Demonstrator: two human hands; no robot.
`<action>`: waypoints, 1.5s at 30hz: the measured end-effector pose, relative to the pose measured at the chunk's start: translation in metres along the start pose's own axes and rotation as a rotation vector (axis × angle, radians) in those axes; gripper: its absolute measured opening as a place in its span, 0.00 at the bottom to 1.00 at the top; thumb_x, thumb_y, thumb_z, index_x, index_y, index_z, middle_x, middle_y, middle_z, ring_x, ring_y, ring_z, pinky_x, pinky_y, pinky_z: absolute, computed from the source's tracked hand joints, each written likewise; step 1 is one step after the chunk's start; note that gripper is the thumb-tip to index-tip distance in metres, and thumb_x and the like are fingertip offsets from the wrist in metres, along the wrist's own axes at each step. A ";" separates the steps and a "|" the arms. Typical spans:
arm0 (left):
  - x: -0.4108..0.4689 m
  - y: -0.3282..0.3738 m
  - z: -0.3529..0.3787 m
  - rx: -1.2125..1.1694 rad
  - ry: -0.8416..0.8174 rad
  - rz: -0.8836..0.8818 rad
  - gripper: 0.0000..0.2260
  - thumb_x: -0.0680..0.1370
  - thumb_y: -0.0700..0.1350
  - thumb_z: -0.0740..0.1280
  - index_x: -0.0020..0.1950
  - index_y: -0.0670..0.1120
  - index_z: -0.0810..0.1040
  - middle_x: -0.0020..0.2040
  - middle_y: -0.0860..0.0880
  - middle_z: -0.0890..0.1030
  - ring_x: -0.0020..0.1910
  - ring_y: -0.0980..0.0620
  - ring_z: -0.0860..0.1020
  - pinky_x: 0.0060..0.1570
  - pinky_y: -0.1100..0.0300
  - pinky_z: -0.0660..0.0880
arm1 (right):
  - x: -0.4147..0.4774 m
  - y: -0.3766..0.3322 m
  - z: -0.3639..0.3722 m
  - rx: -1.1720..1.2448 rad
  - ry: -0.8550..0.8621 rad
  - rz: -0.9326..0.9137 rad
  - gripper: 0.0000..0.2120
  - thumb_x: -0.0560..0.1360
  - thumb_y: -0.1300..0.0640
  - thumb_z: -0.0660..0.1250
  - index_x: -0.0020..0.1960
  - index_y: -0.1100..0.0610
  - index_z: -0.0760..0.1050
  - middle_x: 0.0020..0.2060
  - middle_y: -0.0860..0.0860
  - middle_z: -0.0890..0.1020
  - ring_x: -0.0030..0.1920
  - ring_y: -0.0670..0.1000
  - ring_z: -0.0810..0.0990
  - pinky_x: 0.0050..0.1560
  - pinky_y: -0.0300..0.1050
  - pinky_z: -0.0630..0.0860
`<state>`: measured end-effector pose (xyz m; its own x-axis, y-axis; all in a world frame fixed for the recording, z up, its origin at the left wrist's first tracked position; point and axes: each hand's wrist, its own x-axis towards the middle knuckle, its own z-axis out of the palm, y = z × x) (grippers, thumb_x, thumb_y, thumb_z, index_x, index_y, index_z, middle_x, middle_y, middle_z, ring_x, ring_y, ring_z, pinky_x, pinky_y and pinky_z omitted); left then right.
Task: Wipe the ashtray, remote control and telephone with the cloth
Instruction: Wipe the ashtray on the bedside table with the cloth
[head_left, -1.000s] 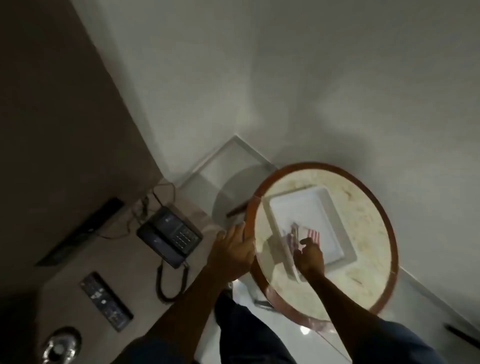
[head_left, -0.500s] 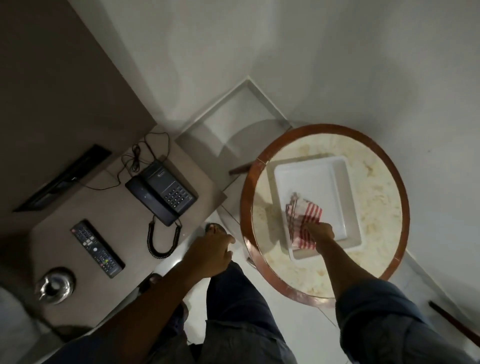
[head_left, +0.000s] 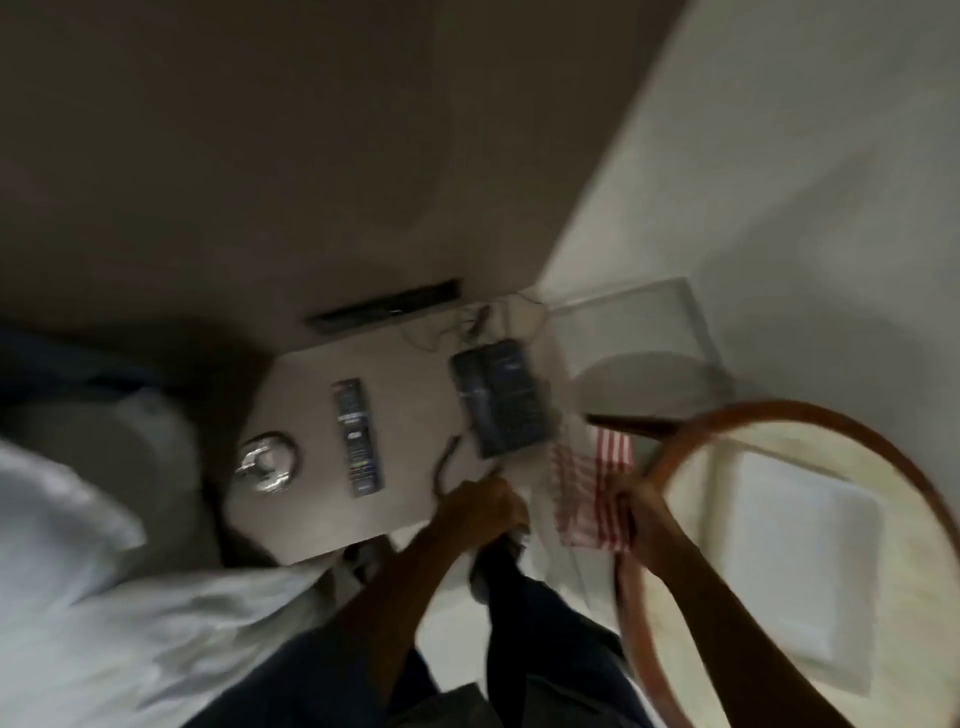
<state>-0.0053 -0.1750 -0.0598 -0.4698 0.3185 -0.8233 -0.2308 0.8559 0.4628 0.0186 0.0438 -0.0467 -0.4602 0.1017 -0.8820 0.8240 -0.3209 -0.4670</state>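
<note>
1. One red-and-white striped cloth (head_left: 589, 493) hangs crumpled from the right hand (head_left: 641, 514), which is closed around its right edge. It is in the air in the gap between the grey tabletop (head_left: 410, 415) and the round wood-rimmed marble table (head_left: 670, 452), just off the tabletop's near right corner.
2. One black corded telephone (head_left: 498, 397) lies at the right edge of the tabletop, toward the far right corner, handset on its cradle. Its dark cord (head_left: 444, 465) runs down toward the near edge.
3. One slim black remote control (head_left: 357, 439) lies lengthwise in the middle of the tabletop, left of the telephone and apart from it.
4. One shiny round metal ashtray (head_left: 267, 462) sits at the left edge of the tabletop, well apart from the remote control.
5. The left hand (head_left: 480, 506) hovers at the near right corner of the tabletop, by the end of the cord; its fingers look curled, but motion blur hides whether it touches or holds anything.
6. The whole view is smeared, so keypad, buttons and labels cannot be read.
7. One white square tray (head_left: 810, 561) lies on the round table, whose right side is cut off by the frame.
8. White bedding (head_left: 78, 571) fills the lower left.
</note>
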 end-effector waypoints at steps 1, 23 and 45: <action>-0.008 -0.026 -0.002 -0.056 0.019 -0.044 0.20 0.78 0.54 0.56 0.65 0.45 0.75 0.68 0.43 0.77 0.65 0.41 0.75 0.64 0.51 0.72 | 0.007 0.010 0.029 -0.004 -0.047 0.039 0.14 0.72 0.67 0.56 0.52 0.68 0.78 0.38 0.60 0.86 0.39 0.59 0.85 0.40 0.49 0.83; 0.050 -0.395 -0.079 -0.830 0.619 -0.688 0.20 0.71 0.64 0.68 0.40 0.46 0.79 0.37 0.43 0.87 0.39 0.44 0.86 0.48 0.46 0.83 | 0.098 0.154 0.295 -1.270 -0.175 -0.379 0.15 0.79 0.58 0.60 0.65 0.54 0.70 0.53 0.57 0.84 0.49 0.60 0.83 0.42 0.42 0.75; 0.015 -0.358 -0.051 -1.448 0.521 -0.233 0.12 0.76 0.40 0.70 0.59 0.39 0.80 0.48 0.45 0.83 0.46 0.51 0.81 0.44 0.60 0.79 | 0.102 0.151 0.327 -1.432 -0.129 -0.947 0.27 0.74 0.65 0.67 0.72 0.53 0.67 0.70 0.50 0.73 0.65 0.56 0.72 0.55 0.51 0.81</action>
<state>0.0275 -0.4976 -0.2210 -0.4702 -0.1952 -0.8607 -0.7899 -0.3420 0.5090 -0.0121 -0.3025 -0.1868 -0.8844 -0.3485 -0.3103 -0.1461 0.8384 -0.5251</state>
